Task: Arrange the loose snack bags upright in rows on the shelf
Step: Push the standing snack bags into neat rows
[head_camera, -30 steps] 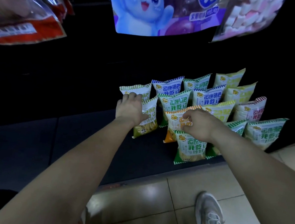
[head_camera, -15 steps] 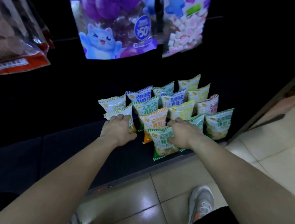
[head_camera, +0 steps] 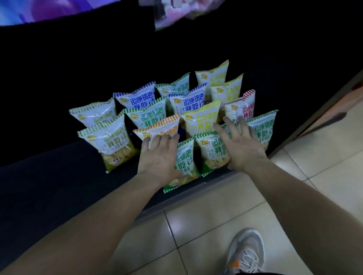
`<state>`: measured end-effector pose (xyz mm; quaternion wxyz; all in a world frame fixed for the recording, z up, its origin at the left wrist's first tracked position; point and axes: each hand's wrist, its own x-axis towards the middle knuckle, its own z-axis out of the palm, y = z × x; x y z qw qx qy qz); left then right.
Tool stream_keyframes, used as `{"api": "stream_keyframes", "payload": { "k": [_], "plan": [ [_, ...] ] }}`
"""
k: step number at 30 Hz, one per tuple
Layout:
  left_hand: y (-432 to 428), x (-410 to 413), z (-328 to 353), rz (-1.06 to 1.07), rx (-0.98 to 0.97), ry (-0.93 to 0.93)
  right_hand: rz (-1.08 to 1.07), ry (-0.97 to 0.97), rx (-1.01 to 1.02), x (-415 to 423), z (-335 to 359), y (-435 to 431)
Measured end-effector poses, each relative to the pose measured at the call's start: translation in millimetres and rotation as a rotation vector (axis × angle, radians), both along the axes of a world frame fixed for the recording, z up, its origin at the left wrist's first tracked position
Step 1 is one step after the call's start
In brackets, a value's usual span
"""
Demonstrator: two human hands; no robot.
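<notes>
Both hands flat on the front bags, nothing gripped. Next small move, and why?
Probably nudge the front green-striped bag back and upright into line. It leans toward the shelf edge, its bottom corner almost at the lip, while the bags behind stand in rows. The left hand lies open on it and on the orange-striped bag; the right hand rests open on the neighbouring bags, with no grip closed.

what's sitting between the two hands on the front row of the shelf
In the head view, one green-striped snack bag stands between the left hand and the right hand, with another green bag right behind it.
</notes>
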<state>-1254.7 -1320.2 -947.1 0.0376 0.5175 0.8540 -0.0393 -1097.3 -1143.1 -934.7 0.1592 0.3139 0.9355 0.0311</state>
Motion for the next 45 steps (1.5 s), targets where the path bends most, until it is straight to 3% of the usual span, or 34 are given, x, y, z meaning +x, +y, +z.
{"api": "stream_keyframes", "payload": {
  "k": [5,20,25,29,35,45],
  "plan": [
    [6,4,-19,-0.026,0.054,0.076,0.0,0.045,0.026,-4,-19,17],
    [14,23,-16,0.068,0.159,-0.003,0.086,0.119,0.052,10,-14,29],
    [51,49,3,-0.029,0.249,0.014,-0.024,0.231,0.101,37,-2,46],
    [89,63,-1,-0.066,0.205,0.002,-0.127,0.199,0.085,56,-7,65],
    [116,66,-18,-0.075,0.13,0.045,-0.117,0.143,0.108,58,-30,77],
    [109,50,-39,-0.167,0.208,0.112,-0.093,0.237,0.117,53,-44,99]
  ]
}}
